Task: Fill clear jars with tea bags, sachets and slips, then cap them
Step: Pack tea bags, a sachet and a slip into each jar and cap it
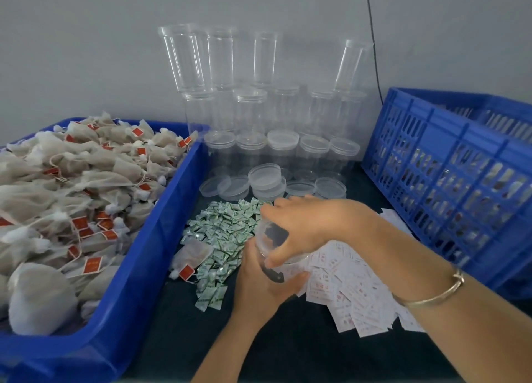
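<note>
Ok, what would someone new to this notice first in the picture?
First, the shallow blue plastic tub on the left, heaped with beige mesh tea bags with red tags. Behind, a stack of empty clear plastic jars stands against the grey wall. In the centre the left hand and right hand grip one clear jar over piles of green-and-white sachets and white paper slips.
</note>
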Motion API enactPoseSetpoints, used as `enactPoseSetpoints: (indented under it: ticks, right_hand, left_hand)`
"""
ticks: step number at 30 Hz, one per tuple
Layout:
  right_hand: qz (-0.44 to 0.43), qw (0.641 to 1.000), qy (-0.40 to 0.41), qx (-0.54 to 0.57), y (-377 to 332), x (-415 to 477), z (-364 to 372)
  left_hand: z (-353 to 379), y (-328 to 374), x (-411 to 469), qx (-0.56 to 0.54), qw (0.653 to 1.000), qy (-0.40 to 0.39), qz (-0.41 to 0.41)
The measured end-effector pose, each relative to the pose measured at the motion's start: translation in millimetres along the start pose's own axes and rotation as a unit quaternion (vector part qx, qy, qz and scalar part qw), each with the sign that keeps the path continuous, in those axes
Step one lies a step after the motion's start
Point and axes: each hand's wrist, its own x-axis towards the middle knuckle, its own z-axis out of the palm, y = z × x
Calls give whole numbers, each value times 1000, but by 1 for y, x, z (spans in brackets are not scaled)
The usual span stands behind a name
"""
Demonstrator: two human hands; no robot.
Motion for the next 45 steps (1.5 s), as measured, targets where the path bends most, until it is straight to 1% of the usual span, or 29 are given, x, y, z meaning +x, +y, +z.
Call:
enactPoseSetpoints:
  ticks: [1, 3, 6, 8, 9, 10, 12, 14, 15, 17, 19, 21, 23, 25, 27, 28, 30, 31, 32, 34, 38, 40, 41, 42, 44, 45]
  right_hand:
    - [-20, 999, -33, 10, 2, -1, -4]
    - [-53, 996, -71, 26, 4, -2, -7]
    - [-98, 992, -84, -2, 2, -1, -9]
    - [-112, 988, -105, -16, 1, -4, -12]
    - [-97, 989, -115, -10, 1, -5, -14]
    - [-61, 991, -116, 1, 0, -6, -15]
    - [35, 997, -65, -7, -6, -4, -14]
    - [100, 993, -13, -60, -15, 1, -10]
    - [104, 991, -11, -81, -17, 4, -7]
    - [81, 994, -32, -68, -16, 7, -8]
    - [42, 995, -68, -51, -12, 2, -17]
    - [-9, 993, -101, -66, -10, -3, -25]
    - [-55, 987, -108, -105, -11, -2, -26]
    - [-70, 984, -117, -112, -10, -2, -24]
    - [-25, 988, -135, -75, -9, -6, -23]
    - [8, 991, -126, -51, -11, -9, -23]
    - [77, 994, -65, -33, -14, -5, -20]
    - [98, 994, -35, -47, -15, -2, -17]
    - [101, 992, -21, -72, -17, 1, -14]
    - [74, 992, -28, -98, -19, 2, -14]
    - [-6, 992, -97, -81, -13, -5, -30]
    - [-36, 990, -109, -77, -8, -5, -30]
    - [-26, 990, -118, -71, -7, -4, -28]
    - [2, 990, -123, -62, -8, -4, -25]
    - [75, 991, -94, -49, -13, -1, -19]
    - [95, 991, -73, -55, -14, 0, -17]
  left_hand:
    - [0, 1, -1, -6, 1000, -1, 4]
    - [-1, 4, -1, -20, 1000, -2, 5]
    - [0, 4, 1, -23, 1000, -11, 11]
    - [0, 4, 1, -24, 999, -16, 13]
    - [0, 3, 1, -28, 999, -17, 15]
    - [1, 2, 1, -30, 999, -16, 11]
    - [1, 1, 0, -36, 999, -14, -3]
    - [2, -1, -1, -49, 999, -12, -12]
    - [2, -1, -1, -49, 999, -11, -12]
    - [2, -2, -1, -42, 999, -12, -3]
    - [2, -2, -1, -42, 999, -14, 4]
    - [2, -2, -1, -43, 999, -10, 10]
    - [2, -1, -1, -35, 999, -1, 18]
    - [2, -1, 1, -38, 999, 0, 20]
    - [2, -2, 1, -44, 999, -9, 15]
    - [2, -3, 1, -45, 999, -14, 12]
    - [3, -4, 1, -53, 998, -16, 5]
    - [4, -5, 0, -58, 998, -15, 0]
    - [4, -4, -1, -57, 998, -11, -1]
    - [4, -5, 0, -48, 999, -6, 7]
    - [3, -6, 0, -56, 998, -5, 19]
    - [3, -4, 0, -59, 998, -3, 23]
    - [3, -3, 0, -60, 998, -4, 23]
    - [3, -3, 1, -56, 998, -6, 22]
    - [3, -5, 0, -53, 998, -9, 12]
    - [3, -6, 0, -58, 998, -7, 7]
